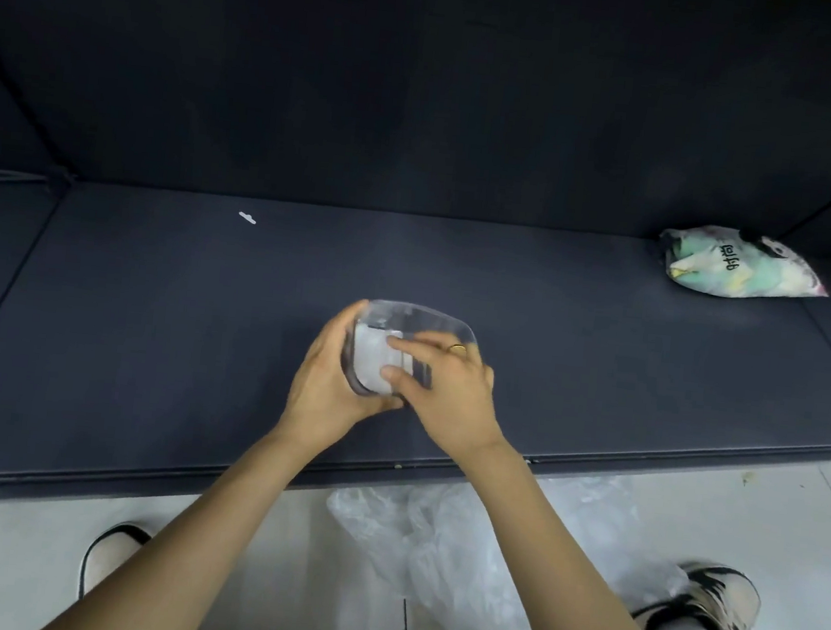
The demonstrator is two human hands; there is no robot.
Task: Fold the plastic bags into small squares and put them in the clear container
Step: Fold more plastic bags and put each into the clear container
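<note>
Here the container [415,322] sits near the middle of the dark table [149,314], tipped so its mouth faces the person. The left hand [332,372] holds it from the left side, with fingers curled around its wall and near rim. The right hand [443,376] comes from the right, and its fingers [403,346] reach into the mouth and rest on a pale folded bag [371,361] inside; they look bent and close together, but I cannot tell if they pinch the bag or only push it.

The relation that matters: the bag lies just left of the right fingertips, deeper toward the left wall of the container, which the left hand backs from outside. The right hand is therefore the one to press or let go, I think, while the left one only steadies.

The table is a flat, matte, dark pad with dark walls behind it. At its far right lies a stuffed printed bag [743,265], well apart from the hands. A small white scrap [247,218] lies far left. On the pale floor below the near edge a clear loose bag [433,530] waits between two shoes, probably the next one to fold.
</note>
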